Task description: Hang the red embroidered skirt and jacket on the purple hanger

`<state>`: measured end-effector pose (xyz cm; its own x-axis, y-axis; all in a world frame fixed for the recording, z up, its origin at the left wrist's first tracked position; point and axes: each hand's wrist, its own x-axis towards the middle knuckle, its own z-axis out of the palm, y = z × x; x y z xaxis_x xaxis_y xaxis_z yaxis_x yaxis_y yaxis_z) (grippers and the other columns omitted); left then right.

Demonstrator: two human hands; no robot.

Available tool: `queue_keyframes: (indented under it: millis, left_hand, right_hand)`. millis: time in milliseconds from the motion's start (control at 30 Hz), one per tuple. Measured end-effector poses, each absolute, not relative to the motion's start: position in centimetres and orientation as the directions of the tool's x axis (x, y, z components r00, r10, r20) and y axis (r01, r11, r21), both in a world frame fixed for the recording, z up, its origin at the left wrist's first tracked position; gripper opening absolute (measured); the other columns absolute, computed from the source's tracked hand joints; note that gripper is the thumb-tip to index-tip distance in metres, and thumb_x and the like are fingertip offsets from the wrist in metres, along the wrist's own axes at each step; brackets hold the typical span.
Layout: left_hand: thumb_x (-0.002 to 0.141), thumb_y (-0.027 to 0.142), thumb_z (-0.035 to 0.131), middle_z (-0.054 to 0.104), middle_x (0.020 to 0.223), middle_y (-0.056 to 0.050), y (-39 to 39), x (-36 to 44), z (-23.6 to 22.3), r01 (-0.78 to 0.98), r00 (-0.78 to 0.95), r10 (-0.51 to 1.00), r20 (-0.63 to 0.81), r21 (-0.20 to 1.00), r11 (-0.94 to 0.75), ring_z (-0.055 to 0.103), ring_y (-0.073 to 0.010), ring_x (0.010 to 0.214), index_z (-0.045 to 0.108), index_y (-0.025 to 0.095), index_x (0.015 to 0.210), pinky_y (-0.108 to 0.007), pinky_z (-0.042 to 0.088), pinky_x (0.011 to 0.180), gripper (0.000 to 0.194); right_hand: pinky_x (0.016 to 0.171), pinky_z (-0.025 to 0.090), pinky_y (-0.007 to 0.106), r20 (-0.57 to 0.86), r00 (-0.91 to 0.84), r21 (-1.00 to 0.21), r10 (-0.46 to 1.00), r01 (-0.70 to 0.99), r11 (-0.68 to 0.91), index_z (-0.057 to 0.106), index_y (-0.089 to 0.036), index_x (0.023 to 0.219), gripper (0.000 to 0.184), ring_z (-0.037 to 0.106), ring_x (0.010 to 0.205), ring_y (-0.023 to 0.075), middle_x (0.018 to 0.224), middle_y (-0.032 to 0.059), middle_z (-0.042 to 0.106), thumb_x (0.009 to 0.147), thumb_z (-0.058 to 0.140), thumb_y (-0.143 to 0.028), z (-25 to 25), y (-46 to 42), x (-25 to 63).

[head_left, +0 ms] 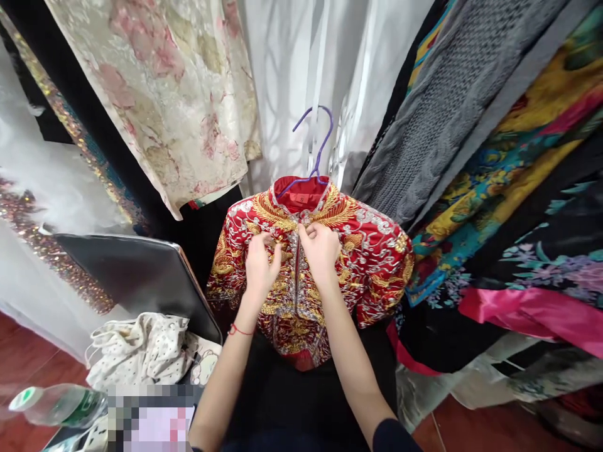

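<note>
A red jacket (pixel 372 251) with dense gold and silver embroidery hangs on a purple hanger (pixel 330 135), its collar upright and a small red label inside the neck. My right hand (pixel 321 251) pinches the jacket's front edge just below the collar; what lies under the fingertips, perhaps a fastener, is hidden. On the left chest, my left hand (pixel 261 267) rests close against the embroidery, its thumb apart from the loosely bent fingers and nothing visible between them. Below my hands the two front edges run down side by side with a narrow dark line between them.
Floral cream fabric (pixel 188 94) hangs at upper left, a grey knit garment (pixel 452 94) and patterned clothes at right. A dark laptop-like panel (pixel 136 270) stands left, near a dotted cloth bag (pixel 141 348) and a plastic bottle (pixel 56 402). White curtain (pixel 282 63) hangs behind.
</note>
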<state>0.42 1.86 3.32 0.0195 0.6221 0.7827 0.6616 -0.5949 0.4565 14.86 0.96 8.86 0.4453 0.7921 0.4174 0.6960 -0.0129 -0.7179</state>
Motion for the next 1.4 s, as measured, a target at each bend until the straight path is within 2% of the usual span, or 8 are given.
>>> queue_keyframes:
  millis: [133,233,367,500,667,800,1033,1400]
  left_hand:
    - [0.094,0.038,0.055,0.052,0.136,-0.021,5.1,-1.6,8.4,0.795,-0.024,0.514,0.857,0.329,-0.510,0.046,-0.0309,0.133,0.049,0.014,0.132,-0.048,0.037,0.110,0.045]
    - [0.094,0.044,0.054,0.052,0.142,-0.019,7.0,-3.2,10.6,0.843,0.072,0.574,0.816,0.258,-0.472,0.040,-0.0323,0.139,0.051,0.017,0.133,-0.049,0.029,0.114,0.047]
    - [0.101,0.039,0.039,0.069,0.116,-0.011,8.5,-4.8,11.4,0.810,0.233,0.617,0.751,0.202,-0.551,0.061,-0.0229,0.111,0.060,0.020,0.116,-0.036,0.040,0.099,0.032]
    - [0.103,0.037,0.034,0.072,0.093,-0.008,8.7,-4.9,11.5,0.798,0.222,0.523,0.823,0.154,-0.582,0.064,-0.0186,0.086,0.062,0.020,0.095,-0.030,0.043,0.084,0.034]
    - [0.103,0.041,0.038,0.072,0.091,-0.006,7.8,-2.9,14.4,0.817,0.127,0.369,0.921,0.114,-0.565,0.064,-0.0180,0.085,0.064,0.021,0.092,-0.030,0.042,0.081,0.035]
    - [0.102,0.041,0.042,0.071,0.090,-0.005,8.0,-1.8,16.0,0.832,0.147,0.466,0.872,0.146,-0.535,0.061,-0.0176,0.081,0.063,0.022,0.093,-0.029,0.038,0.077,0.030]
    - [0.099,0.036,0.041,0.050,0.062,-0.001,9.2,-2.9,10.5,0.894,0.037,0.523,0.852,0.205,-0.398,0.047,-0.0182,0.063,0.043,0.022,0.067,-0.031,0.029,0.066,0.035]
    - [0.095,0.036,0.048,0.055,0.064,-0.001,7.4,-2.5,9.4,0.893,-0.026,0.423,0.906,0.211,-0.398,0.047,-0.0189,0.066,0.049,0.022,0.071,-0.034,0.030,0.070,0.028]
  right_hand:
    - [0.061,0.035,0.029,0.409,0.419,-0.508,0.811,0.842,-0.179,0.070,-0.019,0.069,0.036,0.063,0.065,0.0215,0.070,0.0100,0.070,0.091,0.062,-0.046,10.5,0.6,15.1]
    - [0.063,0.036,0.028,0.603,0.201,-0.394,0.772,0.916,0.069,0.070,-0.019,0.074,0.037,0.060,0.065,0.0174,0.072,0.0067,0.068,0.095,0.057,-0.046,11.3,-0.2,16.7]
    - [0.085,0.039,0.036,0.900,0.093,-0.197,0.426,0.958,0.208,0.070,-0.019,0.103,0.035,0.059,0.099,0.0239,0.105,0.0112,0.068,0.095,0.052,-0.048,11.8,-1.6,21.4]
    - [0.088,0.037,0.037,0.869,-0.027,-0.100,0.494,0.968,0.229,0.065,-0.022,0.117,0.034,0.057,0.101,0.0244,0.109,0.0094,0.067,0.096,0.051,-0.044,11.9,-1.9,26.6]
    - [0.080,0.037,0.033,0.896,-0.022,-0.110,0.443,0.957,0.269,0.068,-0.021,0.101,0.026,0.060,0.088,0.0204,0.094,0.0069,0.072,0.101,0.043,-0.031,12.3,-0.5,29.4]
    - [0.077,0.037,0.031,0.904,0.119,-0.228,0.411,0.947,0.227,0.066,-0.020,0.103,0.028,0.062,0.086,0.0199,0.096,0.0075,0.073,0.101,0.041,-0.032,11.9,0.5,29.0]
    - [0.065,0.032,0.031,0.902,0.111,-0.162,0.417,0.983,0.089,0.053,-0.022,0.068,0.031,0.050,0.060,0.0175,0.060,0.0012,0.057,0.094,0.047,-0.036,8.8,0.3,27.4]
    - [0.072,0.037,0.034,0.921,0.166,-0.237,0.352,0.957,0.167,0.055,-0.022,0.076,0.024,0.051,0.069,0.0206,0.069,0.0041,0.058,0.093,0.044,-0.035,6.3,2.7,28.5]
